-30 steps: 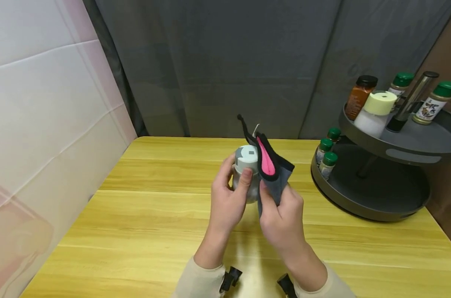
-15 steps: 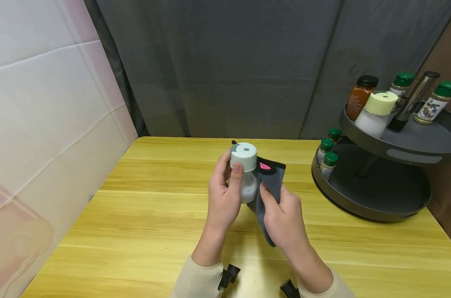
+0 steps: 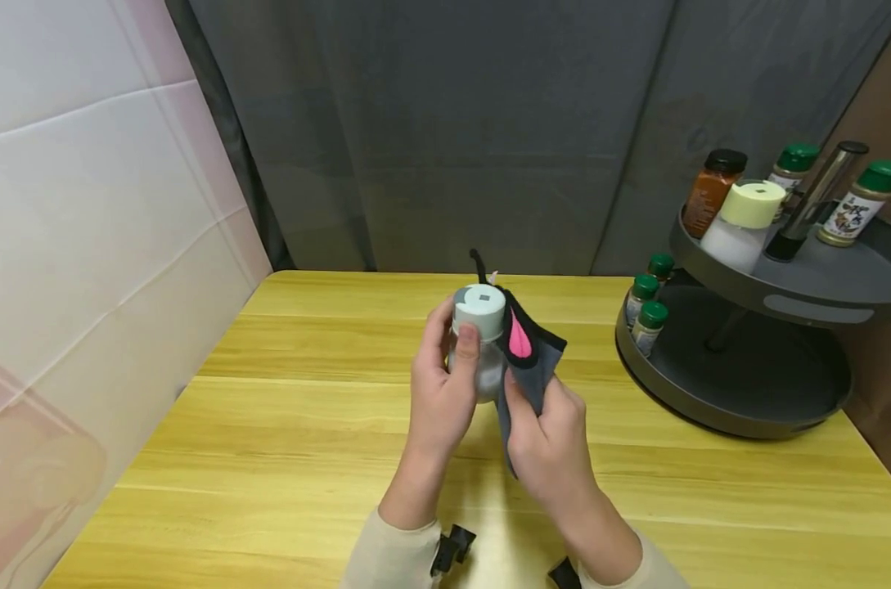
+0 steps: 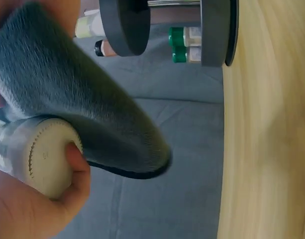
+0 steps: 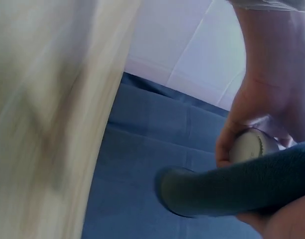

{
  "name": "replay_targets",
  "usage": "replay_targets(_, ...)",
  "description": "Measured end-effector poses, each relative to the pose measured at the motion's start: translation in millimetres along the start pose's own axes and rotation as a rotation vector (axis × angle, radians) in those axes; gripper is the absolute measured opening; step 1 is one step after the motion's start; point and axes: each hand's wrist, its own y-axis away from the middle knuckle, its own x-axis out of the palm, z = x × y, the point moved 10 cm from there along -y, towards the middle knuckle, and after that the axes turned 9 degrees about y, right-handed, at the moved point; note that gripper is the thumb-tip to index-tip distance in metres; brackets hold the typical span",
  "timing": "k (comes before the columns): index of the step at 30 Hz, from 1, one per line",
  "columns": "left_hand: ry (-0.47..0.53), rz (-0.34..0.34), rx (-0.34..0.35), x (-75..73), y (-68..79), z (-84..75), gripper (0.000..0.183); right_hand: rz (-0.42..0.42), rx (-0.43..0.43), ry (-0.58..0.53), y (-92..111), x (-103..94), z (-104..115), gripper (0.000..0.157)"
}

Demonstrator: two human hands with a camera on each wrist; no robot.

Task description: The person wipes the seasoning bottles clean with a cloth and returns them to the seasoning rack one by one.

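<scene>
My left hand (image 3: 443, 397) grips a clear seasoning jar (image 3: 492, 372) with a pale mint cap, its thumb across the front. In the left wrist view the jar's round base (image 4: 50, 154) shows, with a finger curled over it. My right hand (image 3: 551, 438) pinches a grey cloth (image 3: 539, 378) with black edging and a pink patch, and holds it against the jar's right side. A black loop sticks up behind the cap. The cloth's lower end (image 5: 207, 194) hangs past the jar in the right wrist view. Both hands are above the wooden table (image 3: 305, 442).
A two-tier dark turntable rack (image 3: 740, 409) stands at the right. Its upper tier carries a yellow-capped jar (image 3: 740, 229), an orange-brown bottle (image 3: 708, 196) and green-capped bottles (image 3: 852, 214). Small green-capped bottles (image 3: 647, 327) line the lower tier's left side. A grey curtain (image 3: 445, 139) hangs behind.
The cloth first slid down along the jar, then came back up, its pink patch and black loop showing again. The jar has shifted slightly left and stays in my left hand.
</scene>
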Motion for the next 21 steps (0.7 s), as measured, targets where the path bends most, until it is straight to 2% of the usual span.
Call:
replay_targets(3,-0.036,0.02,-0.042,-0.3,-0.3,5.5,0.054,0.088,0.194,-0.008,0.2,2.7,-11.9,0.025)
replay_targets(5,-0.068,0.028,-0.083,-0.4,0.3,9.8,0.056,0.108,0.243,-0.03,-0.4,0.1,-11.0,0.027)
replay_targets(8,-0.081,0.036,-0.119,0.9,2.3,11.9,0.054,0.065,0.215,-0.101,-4.6,-9.7,-1.2,0.031)
replay_targets(11,-0.028,0.055,-0.127,4.7,4.2,11.1,0.051,-0.027,0.099,-0.164,-9.8,-21.1,11.0,0.033)
replay_targets(13,0.03,0.055,-0.131,5.8,5.4,11.2,0.049,-0.076,0.003,-0.16,-10.5,-25.1,16.9,0.032)
replay_targets(15,0.076,0.037,-0.135,4.3,6.1,11.7,0.048,-0.096,-0.053,-0.139,-8.3,-23.9,17.7,0.031)
replay_targets(18,0.106,-0.001,-0.126,-0.8,5.7,11.4,0.046,-0.075,-0.031,-0.106,-3.2,-16.6,8.8,0.028)
replay_targets(21,0.097,-0.012,-0.115,-3.9,4.4,11.8,0.046,-0.016,0.092,-0.099,0.7,-9.0,-7.2,0.029)
